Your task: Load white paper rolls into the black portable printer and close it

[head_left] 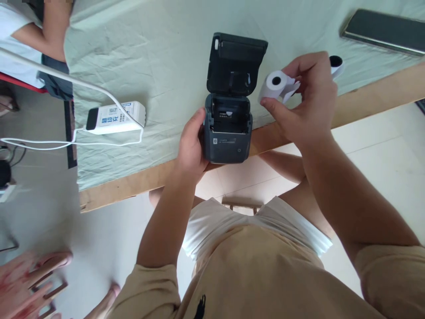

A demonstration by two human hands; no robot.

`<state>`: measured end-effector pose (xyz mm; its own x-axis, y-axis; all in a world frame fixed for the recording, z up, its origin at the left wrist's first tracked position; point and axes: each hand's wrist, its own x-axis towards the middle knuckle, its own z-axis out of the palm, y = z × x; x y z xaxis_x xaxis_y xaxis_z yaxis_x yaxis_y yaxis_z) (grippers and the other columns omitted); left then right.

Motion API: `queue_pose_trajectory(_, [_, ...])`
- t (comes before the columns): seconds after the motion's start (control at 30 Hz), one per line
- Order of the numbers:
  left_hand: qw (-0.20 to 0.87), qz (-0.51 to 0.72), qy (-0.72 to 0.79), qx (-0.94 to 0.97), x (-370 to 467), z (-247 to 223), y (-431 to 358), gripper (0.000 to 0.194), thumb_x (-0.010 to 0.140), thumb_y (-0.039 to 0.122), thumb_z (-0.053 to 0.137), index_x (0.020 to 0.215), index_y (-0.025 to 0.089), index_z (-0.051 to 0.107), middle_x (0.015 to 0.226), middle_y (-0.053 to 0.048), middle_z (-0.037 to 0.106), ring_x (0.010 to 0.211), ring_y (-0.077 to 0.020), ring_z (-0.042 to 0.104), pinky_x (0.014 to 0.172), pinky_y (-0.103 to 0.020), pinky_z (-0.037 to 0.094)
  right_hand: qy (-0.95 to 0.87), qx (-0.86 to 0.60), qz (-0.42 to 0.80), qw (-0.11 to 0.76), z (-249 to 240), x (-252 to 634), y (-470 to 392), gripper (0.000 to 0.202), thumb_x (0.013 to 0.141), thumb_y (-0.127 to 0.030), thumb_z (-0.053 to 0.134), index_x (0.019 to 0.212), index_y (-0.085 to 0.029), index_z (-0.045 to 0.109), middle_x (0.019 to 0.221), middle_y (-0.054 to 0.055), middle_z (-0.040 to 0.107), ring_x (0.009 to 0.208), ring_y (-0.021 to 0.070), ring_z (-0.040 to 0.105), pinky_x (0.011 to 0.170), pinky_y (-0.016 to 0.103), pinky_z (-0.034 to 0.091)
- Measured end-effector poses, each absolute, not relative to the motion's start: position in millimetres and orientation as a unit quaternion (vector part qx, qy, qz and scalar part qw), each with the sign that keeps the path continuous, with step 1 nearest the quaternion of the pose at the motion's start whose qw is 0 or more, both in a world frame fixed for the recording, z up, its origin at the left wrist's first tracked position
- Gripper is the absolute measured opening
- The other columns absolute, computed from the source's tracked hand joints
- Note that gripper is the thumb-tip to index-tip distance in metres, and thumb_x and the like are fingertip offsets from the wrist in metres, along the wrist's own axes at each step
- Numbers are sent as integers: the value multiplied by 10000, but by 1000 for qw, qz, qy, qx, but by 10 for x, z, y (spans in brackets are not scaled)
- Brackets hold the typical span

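My left hand (192,144) grips a dark portable label printer (229,146) by its left side, near the table's front edge. The printer's lid (236,64) stands swung back, and its paper bay shows with no roll in it. To the right of the printer, my right hand (308,93) holds a small white paper roll (275,84) between thumb and fingers. A loose end of paper sticks out from the roll towards my palm. Roll and printer are apart. Behind my right hand lies a second white roll (337,66) with a dark core, partly hidden by the hand.
On the left of the green tablecloth (159,66) lies a white power strip or charger (116,117) with white cables. A dark flat case (387,31) rests at the far right. The wooden table edge (126,195) runs before me. Another person's arm (53,35) is at upper left.
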<state>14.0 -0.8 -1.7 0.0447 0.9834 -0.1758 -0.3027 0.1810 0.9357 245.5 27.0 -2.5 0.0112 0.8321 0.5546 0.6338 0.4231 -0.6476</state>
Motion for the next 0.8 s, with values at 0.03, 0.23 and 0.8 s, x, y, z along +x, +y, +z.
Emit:
queue_pose_trajectory(0.03, [627, 522, 443, 371, 142, -13, -15, 586, 1084, 739, 478, 1034, 217, 741, 1090, -47, 787, 1388, -343, 739, 1064, -446, 684, -708, -513, 109, 473, 46, 2398, 199, 470, 886, -627, 780, 1238, -374, 599, 1216, 82, 702, 1155, 368, 693, 965, 565, 583])
queue_pose_trajectory(0.23, [620, 548, 403, 390, 98, -23, -37, 333, 1026, 566, 702, 992, 241, 768, 992, -3, 791, 1272, -242, 781, 1011, -289, 673, -759, -454, 61, 463, 338, 1991, -56, 297, 911, -288, 723, 1176, -378, 624, 1161, -36, 808, 1017, 272, 772, 898, 488, 612])
queue_pose_trajectory(0.8, [631, 527, 419, 386, 120, 124, -88, 135, 961, 350, 758, 1017, 228, 762, 867, 2, 749, 966, -187, 789, 735, -227, 625, -776, -520, 49, 354, 333, 1900, 54, 267, 883, -122, 640, 989, -367, 657, 1141, -16, 851, 1094, 352, 775, 1025, 583, 569])
